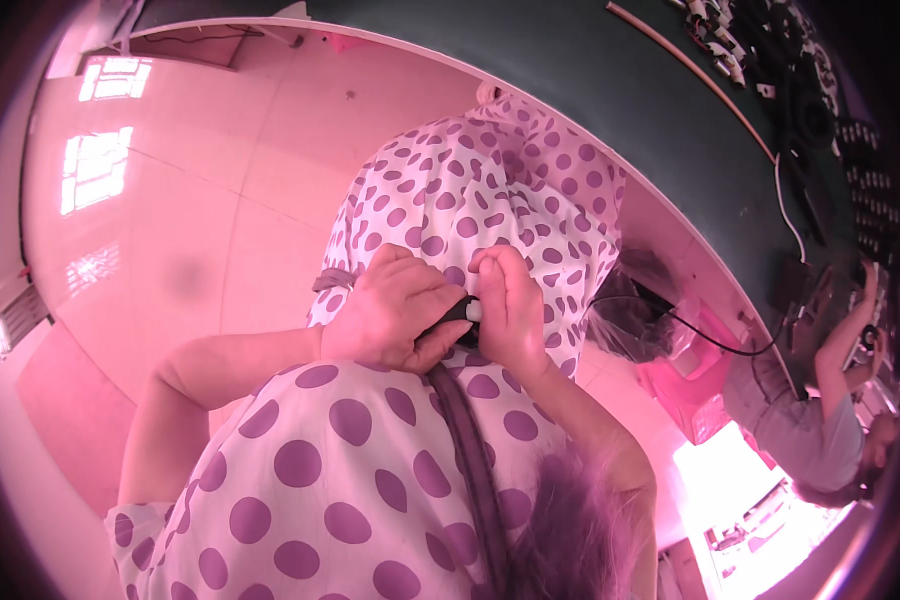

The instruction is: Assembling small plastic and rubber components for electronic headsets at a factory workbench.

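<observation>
A small black object with a light grey knob-like end (pixel 460 322) is held low in front of my body, over the polka-dot garment (pixel 370 470). Its exact kind is not clear. My left hand (pixel 395 308) is closed round it, with the thumb along its lower side. My right hand (pixel 512 312) is closed too, thumb up against the curled fingers, and its palm side meets the grey end. Whatever those fingers pinch is hidden. Below the black object, a dark purple band (pixel 460 430) runs down the garment's front.
A dark-topped table (pixel 570 80) curves past ahead and to the right, with a rod (pixel 690 75) and small parts (pixel 715 40) on it. At right are a clear plastic bag (pixel 630 310), a pink bin (pixel 685 390), a black cable (pixel 720 345) and a seated person (pixel 795 420).
</observation>
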`<state>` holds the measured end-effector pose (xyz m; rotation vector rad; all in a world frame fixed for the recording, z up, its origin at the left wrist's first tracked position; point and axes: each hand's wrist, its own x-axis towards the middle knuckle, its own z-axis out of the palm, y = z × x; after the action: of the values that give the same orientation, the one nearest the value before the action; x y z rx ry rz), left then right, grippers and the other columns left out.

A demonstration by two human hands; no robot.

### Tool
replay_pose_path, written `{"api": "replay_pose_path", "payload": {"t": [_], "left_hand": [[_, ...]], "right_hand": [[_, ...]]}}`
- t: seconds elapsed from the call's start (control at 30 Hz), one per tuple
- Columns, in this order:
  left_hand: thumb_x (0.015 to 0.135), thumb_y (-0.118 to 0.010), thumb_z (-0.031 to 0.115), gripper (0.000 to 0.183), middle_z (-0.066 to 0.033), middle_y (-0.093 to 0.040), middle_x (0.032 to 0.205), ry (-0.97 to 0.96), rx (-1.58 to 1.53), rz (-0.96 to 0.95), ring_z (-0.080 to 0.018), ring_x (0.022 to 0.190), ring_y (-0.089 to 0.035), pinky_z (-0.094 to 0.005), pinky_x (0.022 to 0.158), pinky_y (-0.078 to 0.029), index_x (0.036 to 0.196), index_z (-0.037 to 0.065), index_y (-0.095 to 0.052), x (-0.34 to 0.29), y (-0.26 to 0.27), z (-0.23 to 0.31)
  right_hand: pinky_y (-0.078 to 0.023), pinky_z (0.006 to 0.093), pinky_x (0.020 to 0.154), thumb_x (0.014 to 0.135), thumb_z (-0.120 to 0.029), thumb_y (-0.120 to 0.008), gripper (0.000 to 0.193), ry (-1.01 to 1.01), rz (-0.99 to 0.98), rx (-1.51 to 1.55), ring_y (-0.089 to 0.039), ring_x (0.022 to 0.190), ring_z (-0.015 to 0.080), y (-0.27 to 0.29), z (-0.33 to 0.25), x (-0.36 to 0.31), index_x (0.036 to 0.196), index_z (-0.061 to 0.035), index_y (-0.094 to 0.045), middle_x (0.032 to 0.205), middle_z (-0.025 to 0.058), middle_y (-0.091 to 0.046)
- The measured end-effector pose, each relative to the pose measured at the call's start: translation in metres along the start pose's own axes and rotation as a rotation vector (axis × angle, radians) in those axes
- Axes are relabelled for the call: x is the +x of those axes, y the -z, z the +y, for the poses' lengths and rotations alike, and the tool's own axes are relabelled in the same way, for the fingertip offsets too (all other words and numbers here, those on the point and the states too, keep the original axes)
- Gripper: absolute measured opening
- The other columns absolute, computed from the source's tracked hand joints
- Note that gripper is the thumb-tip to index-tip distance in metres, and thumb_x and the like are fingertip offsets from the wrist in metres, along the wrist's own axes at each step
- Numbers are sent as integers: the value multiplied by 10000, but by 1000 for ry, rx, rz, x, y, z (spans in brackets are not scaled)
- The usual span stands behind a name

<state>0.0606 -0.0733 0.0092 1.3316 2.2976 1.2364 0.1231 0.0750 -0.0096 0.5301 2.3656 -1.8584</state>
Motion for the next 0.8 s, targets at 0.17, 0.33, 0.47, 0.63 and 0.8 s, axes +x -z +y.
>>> {"api": "replay_pose_path", "payload": {"t": [0.17,0.33,0.47,0.63,0.8], "left_hand": [[624,-695,140,310,-107,-573,767,4,-26,-33,-242,675,-547,-357,684,-410,873,-9,-584,0,3,1],[631,-697,140,291,-106,-572,777,15,-87,-176,-250,683,-541,-359,702,-405,856,-6,-587,6,6,-3],[686,-717,170,313,-102,-594,828,539,-696,-320,-221,762,-565,-310,722,-430,915,-3,-591,14,12,-10],[701,-690,90,276,-116,-619,844,374,-567,-198,-189,767,-593,-285,690,-459,938,-13,-596,6,11,-4],[697,-703,111,280,-99,-627,859,519,-586,-236,-155,789,-591,-274,710,-461,928,-10,-601,9,18,3]], "right_hand": [[-433,365,486,883,-93,-422,108,27,-68,-46,-569,545,322,4,-2,-1,857,-5,-478,637,163,-550],[-423,343,465,869,-56,-438,70,195,-90,-58,-552,500,294,5,1,0,856,0,-479,599,151,-534],[-420,336,461,863,-42,-439,61,278,-40,-50,-541,485,287,2,3,-1,860,-1,-483,590,141,-530],[-418,325,462,852,-63,-453,71,202,-25,-43,-542,486,269,1,-2,1,863,-8,-497,594,123,-529],[-431,318,472,847,-73,-461,84,290,2,-117,-548,496,253,3,-7,0,874,-8,-508,606,110,-536]]}}
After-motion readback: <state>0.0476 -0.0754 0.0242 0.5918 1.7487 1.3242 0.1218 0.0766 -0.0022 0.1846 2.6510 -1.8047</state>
